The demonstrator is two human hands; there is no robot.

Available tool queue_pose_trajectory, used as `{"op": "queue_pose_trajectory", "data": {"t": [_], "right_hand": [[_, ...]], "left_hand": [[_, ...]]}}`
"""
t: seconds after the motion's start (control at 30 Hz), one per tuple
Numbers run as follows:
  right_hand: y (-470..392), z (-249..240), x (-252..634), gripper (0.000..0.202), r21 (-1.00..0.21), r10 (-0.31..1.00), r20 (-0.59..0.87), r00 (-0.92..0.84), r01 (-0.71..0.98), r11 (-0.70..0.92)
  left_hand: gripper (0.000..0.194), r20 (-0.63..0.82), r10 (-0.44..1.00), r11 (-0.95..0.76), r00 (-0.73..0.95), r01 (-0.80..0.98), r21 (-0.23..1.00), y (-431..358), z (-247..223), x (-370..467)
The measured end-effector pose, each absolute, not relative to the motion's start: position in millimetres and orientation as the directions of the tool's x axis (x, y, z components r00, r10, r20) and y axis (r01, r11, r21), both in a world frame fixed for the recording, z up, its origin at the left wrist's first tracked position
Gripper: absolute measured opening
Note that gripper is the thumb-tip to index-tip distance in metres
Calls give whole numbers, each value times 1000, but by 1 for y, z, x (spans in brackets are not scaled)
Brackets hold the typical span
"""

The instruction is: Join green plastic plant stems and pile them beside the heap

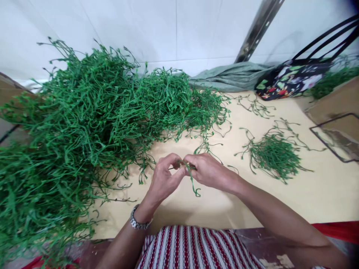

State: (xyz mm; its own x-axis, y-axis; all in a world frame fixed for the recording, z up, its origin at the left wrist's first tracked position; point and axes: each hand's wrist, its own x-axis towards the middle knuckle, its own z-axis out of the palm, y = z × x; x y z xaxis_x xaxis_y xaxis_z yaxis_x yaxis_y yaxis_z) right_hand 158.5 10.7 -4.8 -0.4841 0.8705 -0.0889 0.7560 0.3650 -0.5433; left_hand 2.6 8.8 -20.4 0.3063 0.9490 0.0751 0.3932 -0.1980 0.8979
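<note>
Close together over the table's front half, my left hand (166, 175) and my right hand (209, 170) both pinch a thin green plastic stem (192, 179). Its curled lower end hangs below the fingers. The thumbs and index fingers nearly meet, and part of the stem is hidden between them. A large heap of similar green stems (92, 108) spreads from the left to behind my hands. To the right of my right hand lies a small pile of green stems (275, 155).
The pale yellow table (316, 190) stands against a white wall (190, 30). Grey-green cloth (232, 76) and a floral bag (291, 80) lie along the back. A cardboard box (336, 108) with a dark wire frame (325, 144) is at the right. Several loose stems (256, 106) are scattered behind the small pile.
</note>
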Motion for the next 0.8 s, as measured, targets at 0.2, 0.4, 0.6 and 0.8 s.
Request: {"op": "queue_pose_trajectory", "data": {"t": [0.2,0.4,0.6,0.8], "right_hand": [[7,-4,155,28,-657,840,-178,-513,697,286],[3,-7,155,15,-791,883,-93,-460,573,215],[1,-19,153,31,-932,870,-33,-492,330,152],[-9,-23,142,27,-948,925,38,-377,280,153]], "left_hand": [[5,282,903,-416,325,494,763,5,-24,2],[23,131,968,-169,215,172,971,6,-27,-2],[24,80,973,-65,216,-76,995,4,-35,-1],[21,34,999,-15,37,-422,906,-4,-39,15]]}}
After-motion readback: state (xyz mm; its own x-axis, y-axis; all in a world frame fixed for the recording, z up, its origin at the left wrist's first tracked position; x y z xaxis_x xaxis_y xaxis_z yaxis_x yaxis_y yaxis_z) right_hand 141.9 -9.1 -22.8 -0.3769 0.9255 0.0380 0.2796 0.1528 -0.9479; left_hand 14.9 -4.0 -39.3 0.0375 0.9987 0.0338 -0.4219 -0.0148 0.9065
